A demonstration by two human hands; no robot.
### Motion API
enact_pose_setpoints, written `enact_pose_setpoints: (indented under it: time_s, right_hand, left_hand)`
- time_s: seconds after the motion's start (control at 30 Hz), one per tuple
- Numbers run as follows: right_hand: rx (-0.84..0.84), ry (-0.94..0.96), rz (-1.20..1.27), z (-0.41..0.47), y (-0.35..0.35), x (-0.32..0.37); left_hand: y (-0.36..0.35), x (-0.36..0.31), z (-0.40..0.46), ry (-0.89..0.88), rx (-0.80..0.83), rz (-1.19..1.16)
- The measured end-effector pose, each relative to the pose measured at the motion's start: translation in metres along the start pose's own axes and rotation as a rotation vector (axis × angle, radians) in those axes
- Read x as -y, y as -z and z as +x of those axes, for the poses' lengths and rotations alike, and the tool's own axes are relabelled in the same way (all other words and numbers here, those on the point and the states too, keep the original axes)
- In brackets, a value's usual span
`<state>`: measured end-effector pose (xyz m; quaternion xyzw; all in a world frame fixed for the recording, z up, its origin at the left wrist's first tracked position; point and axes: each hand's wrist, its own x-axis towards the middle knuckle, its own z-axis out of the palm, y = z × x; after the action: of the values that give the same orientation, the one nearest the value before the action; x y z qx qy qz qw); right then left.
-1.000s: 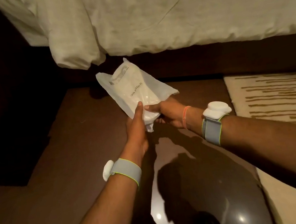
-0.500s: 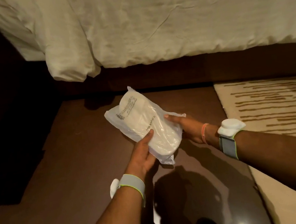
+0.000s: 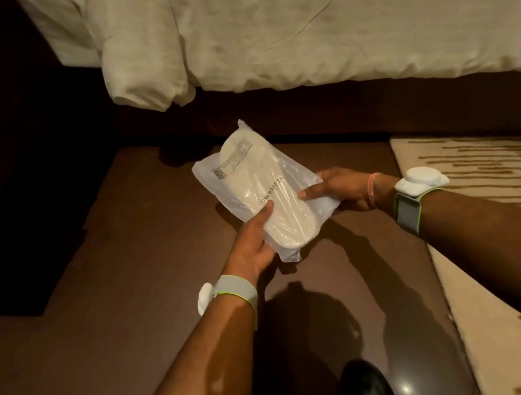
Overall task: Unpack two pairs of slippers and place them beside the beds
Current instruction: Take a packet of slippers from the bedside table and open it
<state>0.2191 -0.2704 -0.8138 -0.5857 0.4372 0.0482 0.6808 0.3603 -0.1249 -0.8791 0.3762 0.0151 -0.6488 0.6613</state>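
Slipper packet: clear sealed plastic, white slippers inside, printed label at far end. My left hand and right hand clasp its near end.

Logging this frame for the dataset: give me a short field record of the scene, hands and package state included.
setting: dark wood floor beside a bed with white bedding; patterned rug at right
item: slipper package, white slippers in clear plastic bag, printed label near its top
package state: still sealed as far as visible, held above the floor
left hand: grips the lower left edge, thumb on top
right hand: grips the right edge
wrists: band with white device on each
slippers placed: none visible
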Motion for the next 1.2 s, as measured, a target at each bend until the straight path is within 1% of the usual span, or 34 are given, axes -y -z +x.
enact_pose_setpoints:
  time_s: [0.13,0.3,0.47,0.53,0.6,0.67,0.73,0.87,0.9,0.93,0.97,1.03,1.07,1.1,1.13,1.2]
  right_hand:
    - [0.112,-0.003,0.092,-0.002,0.004,-0.004]
    - [0.248,0.037,0.174,-0.007,0.005,0.001]
    - [0.255,-0.002,0.022,-0.012,0.006,0.003]
    - [0.248,-0.031,0.003,-0.014,0.005,0.002]
    - [0.258,-0.036,0.076,-0.015,0.006,0.000]
    - [0.275,-0.011,0.207,-0.014,0.006,-0.001]
    - [0.305,0.053,0.316,-0.014,0.001,-0.001]
    - [0.349,0.178,0.433,-0.013,-0.014,0.004]
    - [0.313,0.189,0.419,-0.012,-0.019,0.005]
    - [0.232,0.206,0.351,-0.009,-0.026,0.007]
    - [0.092,0.243,0.214,-0.007,-0.031,0.008]
    - [-0.278,0.386,-0.139,0.001,-0.043,0.012]
    - [-0.425,0.452,-0.264,0.006,-0.049,0.013]
    - [-0.530,0.485,-0.337,0.011,-0.055,0.013]
    - [-0.602,0.488,-0.368,0.015,-0.061,0.011]
    - [-0.682,0.442,-0.346,0.021,-0.074,0.002]
  left_hand:
    - [0.006,-0.009,0.006,-0.040,-0.042,-0.133]
    - [0.002,-0.006,0.006,-0.041,-0.022,-0.120]
    - [0.008,-0.008,0.008,-0.074,-0.032,-0.163]
    - [0.008,-0.009,0.008,-0.098,-0.038,-0.160]
    - [0.009,-0.009,0.010,-0.119,-0.077,-0.140]
    - [0.009,-0.010,0.012,-0.141,-0.124,-0.113]
    - [0.010,-0.008,0.014,-0.158,-0.147,-0.109]
    - [0.005,-0.005,0.018,-0.150,-0.153,-0.103]
    - [0.004,-0.004,0.019,-0.150,-0.157,-0.100]
    - [0.005,-0.005,0.020,-0.155,-0.161,-0.106]
    - [0.004,-0.004,0.020,-0.157,-0.163,-0.114]
    - [0.003,-0.006,0.020,-0.173,-0.171,-0.132]
    - [0.002,-0.006,0.019,-0.186,-0.181,-0.137]
    - [0.000,-0.006,0.019,-0.191,-0.189,-0.134]
    - [-0.002,-0.006,0.019,-0.189,-0.188,-0.124]
    - [-0.004,-0.008,0.018,-0.174,-0.189,-0.098]
